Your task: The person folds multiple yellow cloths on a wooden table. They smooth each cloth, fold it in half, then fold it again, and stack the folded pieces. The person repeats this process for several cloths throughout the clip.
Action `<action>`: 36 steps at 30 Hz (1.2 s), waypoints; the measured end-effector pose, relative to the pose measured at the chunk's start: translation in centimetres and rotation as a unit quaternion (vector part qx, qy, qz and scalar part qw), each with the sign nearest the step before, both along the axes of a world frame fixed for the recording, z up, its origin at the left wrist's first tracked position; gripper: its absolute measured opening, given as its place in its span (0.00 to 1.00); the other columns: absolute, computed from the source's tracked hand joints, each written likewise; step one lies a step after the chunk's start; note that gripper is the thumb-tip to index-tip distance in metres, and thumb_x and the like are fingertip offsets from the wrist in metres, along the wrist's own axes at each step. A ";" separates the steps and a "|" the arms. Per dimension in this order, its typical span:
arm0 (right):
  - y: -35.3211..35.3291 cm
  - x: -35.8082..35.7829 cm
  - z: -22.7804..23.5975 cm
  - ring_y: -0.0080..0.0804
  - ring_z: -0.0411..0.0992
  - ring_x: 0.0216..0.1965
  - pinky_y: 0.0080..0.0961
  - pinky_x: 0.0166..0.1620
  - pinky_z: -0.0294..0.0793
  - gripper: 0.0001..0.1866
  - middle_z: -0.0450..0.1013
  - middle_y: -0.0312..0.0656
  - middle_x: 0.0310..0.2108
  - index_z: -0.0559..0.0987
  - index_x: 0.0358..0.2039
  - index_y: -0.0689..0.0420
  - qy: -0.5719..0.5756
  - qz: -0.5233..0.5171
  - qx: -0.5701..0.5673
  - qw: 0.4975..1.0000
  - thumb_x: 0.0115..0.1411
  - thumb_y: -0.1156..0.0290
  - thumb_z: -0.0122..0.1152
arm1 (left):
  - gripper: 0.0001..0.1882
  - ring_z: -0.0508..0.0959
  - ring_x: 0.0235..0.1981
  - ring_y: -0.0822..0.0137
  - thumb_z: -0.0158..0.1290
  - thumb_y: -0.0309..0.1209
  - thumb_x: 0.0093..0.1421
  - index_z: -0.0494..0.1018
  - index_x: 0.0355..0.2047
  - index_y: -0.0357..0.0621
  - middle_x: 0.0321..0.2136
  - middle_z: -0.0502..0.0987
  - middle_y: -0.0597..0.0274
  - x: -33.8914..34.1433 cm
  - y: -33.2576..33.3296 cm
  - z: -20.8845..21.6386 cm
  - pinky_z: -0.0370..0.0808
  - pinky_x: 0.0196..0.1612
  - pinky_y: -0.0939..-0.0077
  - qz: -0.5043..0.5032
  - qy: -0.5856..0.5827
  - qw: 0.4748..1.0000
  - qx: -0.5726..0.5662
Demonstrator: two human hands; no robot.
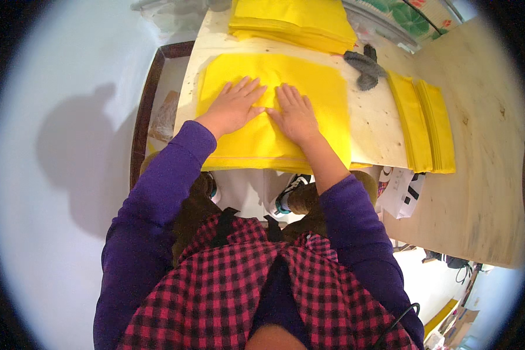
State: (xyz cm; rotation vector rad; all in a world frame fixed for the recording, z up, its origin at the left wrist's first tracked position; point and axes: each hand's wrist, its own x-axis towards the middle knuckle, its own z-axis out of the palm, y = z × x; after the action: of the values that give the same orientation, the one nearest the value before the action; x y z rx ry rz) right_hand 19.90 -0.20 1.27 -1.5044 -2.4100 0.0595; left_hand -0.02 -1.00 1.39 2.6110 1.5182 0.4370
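Observation:
Both my hands lie flat on a large yellow fabric sheet (262, 140) at the near edge of the wooden table. My left hand (233, 105) rests on its left half with the fingers spread. Close beside it, my right hand (296, 114) presses on the middle of the sheet, fingers stretched away from me. The two thumbs almost meet. More yellow layers show under the sheet along its near and left edges. Neither hand grips anything.
A thick stack of folded yellow fabric (291, 23) sits at the table's far side. Right of the sheet lie a dark grey cloth item (364, 67) and narrow folded yellow bundles (423, 125). A wooden panel (478, 140) rises at the right. A white bag (401, 192) is below the table edge.

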 end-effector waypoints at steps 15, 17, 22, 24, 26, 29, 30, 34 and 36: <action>-1.1 8.8 -1.6 0.40 0.46 0.68 0.45 0.67 0.44 0.41 0.51 0.48 0.67 0.56 0.64 0.61 -0.048 -0.167 -0.044 0.984 0.60 0.42 0.45 | 0.29 0.51 0.67 0.56 0.43 0.45 0.65 0.57 0.64 0.49 0.65 0.55 0.57 -0.4 0.1 -1.9 0.46 0.67 0.55 0.005 -0.006 1.000 -0.014; -1.4 10.5 -1.1 0.42 0.48 0.68 0.45 0.66 0.46 0.39 0.52 0.48 0.66 0.57 0.63 0.62 -0.046 -0.184 -0.044 0.981 0.61 0.45 0.46 | 0.27 0.54 0.65 0.54 0.46 0.41 0.64 0.59 0.61 0.47 0.63 0.58 0.54 -1.2 0.5 -1.2 0.49 0.66 0.56 -0.006 -0.059 0.998 0.006; -2.8 13.1 1.7 0.48 0.59 0.60 0.41 0.61 0.58 0.25 0.64 0.54 0.57 0.68 0.54 0.64 0.075 -0.128 -0.017 0.989 0.62 0.62 0.52 | 0.15 0.69 0.52 0.50 0.51 0.29 0.59 0.71 0.46 0.40 0.47 0.72 0.49 -4.4 -1.5 1.1 0.65 0.56 0.62 -0.002 -0.211 0.977 0.006; -3.3 12.8 2.6 0.51 0.63 0.56 0.40 0.59 0.61 0.19 0.68 0.54 0.51 0.72 0.48 0.65 0.147 -0.068 -0.021 0.986 0.60 0.66 0.53 | 0.12 0.71 0.47 0.50 0.52 0.28 0.57 0.72 0.42 0.39 0.41 0.73 0.51 -5.6 -2.7 1.9 0.67 0.52 0.62 0.005 -0.200 0.980 -0.016; -2.7 12.1 2.9 0.52 0.66 0.52 0.39 0.56 0.63 0.15 0.70 0.55 0.47 0.74 0.45 0.64 0.178 -0.017 -0.028 0.983 0.60 0.69 0.54 | 0.10 0.72 0.44 0.50 0.52 0.27 0.57 0.72 0.39 0.39 0.38 0.73 0.51 -6.3 -2.6 2.1 0.68 0.50 0.62 0.014 -0.182 0.983 -0.030; -0.7 11.0 2.3 0.54 0.67 0.48 0.39 0.53 0.65 0.12 0.70 0.55 0.44 0.74 0.42 0.64 0.147 0.034 -0.035 0.988 0.60 0.71 0.54 | 0.09 0.72 0.43 0.50 0.51 0.28 0.57 0.72 0.37 0.39 0.37 0.73 0.52 -6.7 -1.7 1.1 0.68 0.49 0.61 0.018 -0.143 0.989 -0.032; 1.0 10.7 1.8 0.54 0.67 0.47 0.39 0.52 0.65 0.12 0.71 0.55 0.43 0.74 0.42 0.64 0.129 0.037 -0.036 0.990 0.60 0.71 0.54 | 0.09 0.72 0.43 0.50 0.51 0.28 0.57 0.72 0.38 0.39 0.37 0.73 0.51 -6.8 -0.2 0.6 0.68 0.49 0.61 0.014 -0.126 0.992 -0.018; 6.4 10.9 0.2 0.54 0.67 0.45 0.40 0.50 0.66 0.13 0.72 0.54 0.41 0.76 0.40 0.63 0.111 -0.020 -0.017 0.993 0.60 0.68 0.53 | 0.10 0.72 0.45 0.51 0.50 0.29 0.57 0.72 0.39 0.39 0.39 0.73 0.52 -7.1 4.8 -0.7 0.69 0.48 0.61 0.024 -0.072 0.997 0.012; 8.5 11.4 0.3 0.53 0.67 0.46 0.41 0.50 0.66 0.14 0.72 0.54 0.41 0.77 0.40 0.64 0.093 -0.039 -0.018 0.995 0.59 0.67 0.53 | 0.10 0.71 0.46 0.50 0.50 0.28 0.58 0.71 0.40 0.39 0.41 0.73 0.52 -7.1 6.5 -0.4 0.68 0.50 0.61 0.031 -0.054 0.998 0.032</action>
State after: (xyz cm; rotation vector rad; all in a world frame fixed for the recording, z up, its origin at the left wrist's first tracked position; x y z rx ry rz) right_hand 31.35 8.33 1.61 -1.5335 -2.2139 0.2185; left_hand -7.15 5.54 1.03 2.5453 1.5798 0.6314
